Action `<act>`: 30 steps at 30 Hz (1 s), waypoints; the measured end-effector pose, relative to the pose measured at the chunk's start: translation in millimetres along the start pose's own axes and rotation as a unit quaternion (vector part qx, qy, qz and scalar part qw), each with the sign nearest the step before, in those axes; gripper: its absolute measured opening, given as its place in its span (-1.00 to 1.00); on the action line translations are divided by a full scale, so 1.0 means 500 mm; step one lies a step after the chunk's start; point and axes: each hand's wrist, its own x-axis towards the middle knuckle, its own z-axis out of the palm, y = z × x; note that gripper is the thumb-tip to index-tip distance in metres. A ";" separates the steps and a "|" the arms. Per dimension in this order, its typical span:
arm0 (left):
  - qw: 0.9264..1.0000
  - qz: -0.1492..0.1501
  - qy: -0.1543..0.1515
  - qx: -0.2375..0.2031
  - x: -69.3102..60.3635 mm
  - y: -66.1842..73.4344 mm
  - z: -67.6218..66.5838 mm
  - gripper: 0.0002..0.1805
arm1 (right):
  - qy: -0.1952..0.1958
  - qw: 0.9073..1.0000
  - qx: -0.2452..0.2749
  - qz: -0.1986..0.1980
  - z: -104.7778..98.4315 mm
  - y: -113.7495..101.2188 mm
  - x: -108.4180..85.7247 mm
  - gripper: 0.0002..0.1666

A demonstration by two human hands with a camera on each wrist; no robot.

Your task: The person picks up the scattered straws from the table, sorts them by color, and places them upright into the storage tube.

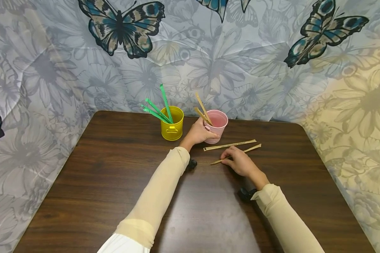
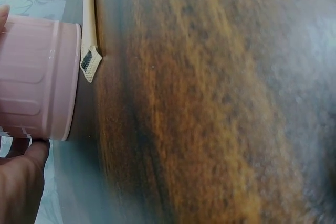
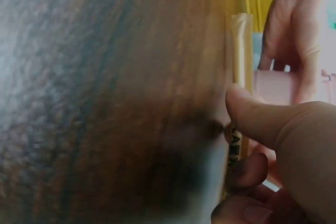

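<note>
My left hand grips the pink bucket by its side, thumb across the front. Tan stick packets lean out of the bucket over its left rim. Close by on the right, my right hand pinches a tan stick packet between thumb and fingers near its left end. Dark print shows on the held packet in the right wrist view. Another tan stick packet lies just behind it; its crimped end appears beside the bucket's base in the left wrist view.
A yellow bucket with several green stick packets stands left of the pink one, near the back edge. The dark wooden table ends at a cloth backdrop printed with butterflies and flowers.
</note>
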 end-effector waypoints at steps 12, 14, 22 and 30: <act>1.000 0.010 0.000 0.004 0.001 -0.002 0.002 0.10 | 0.027 0.998 0.047 -0.035 -0.061 -0.045 0.010 -0.80; 1.000 0.010 -0.002 0.000 0.001 -0.002 0.001 0.10 | 0.044 0.997 0.059 -0.037 -0.074 -0.051 0.012 -0.81; 1.000 0.009 -0.012 0.006 0.003 -0.003 -0.002 0.09 | 0.118 0.986 0.117 -0.032 -0.127 -0.086 0.016 -0.83; 1.000 0.015 -0.011 0.003 0.001 -0.001 -0.004 0.11 | 0.159 0.976 0.144 -0.026 -0.172 -0.119 0.037 -0.82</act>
